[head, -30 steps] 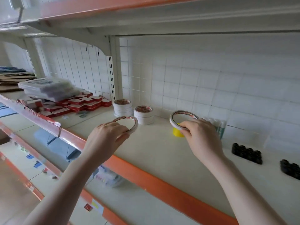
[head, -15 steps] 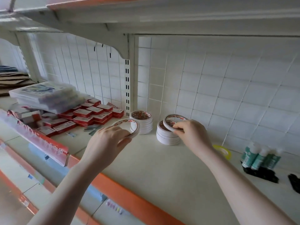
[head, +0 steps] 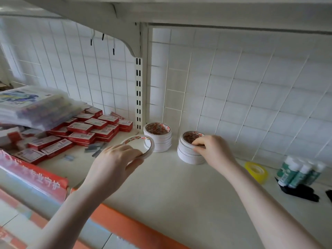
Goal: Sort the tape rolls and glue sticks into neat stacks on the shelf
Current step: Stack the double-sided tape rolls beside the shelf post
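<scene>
1. Holding a thin white tape roll [head: 138, 147] in the air, the left hand [head: 115, 163] has its fingers curled round the roll's near rim; the ring lies close to flat, its open centre facing up and slightly toward the camera.
2. Just beyond and a little to the right of that grip stands the taller tape stack [head: 158, 139], against the back grid beside the slotted upright [head: 138, 94]. The held roll overlaps the stack's near side in this view, so it seems to sit nearer than the stack rather than over it, though the depth is hard to read.
3. The right hand [head: 212, 150] rests on the shorter tape stack [head: 191, 150], fingertips pinching its top roll at the right edge; whether that roll is fully seated I cannot tell.
4. My judgement: the left hand is the nearer one to the taller stack, so its roll must travel forward and slightly right, kept level, hole axis upright, to drop squarely on top.
5. To the right of the right hand lie a yellow tape roll [head: 256, 171] and the glue sticks [head: 298, 172], not yet sorted.
</scene>
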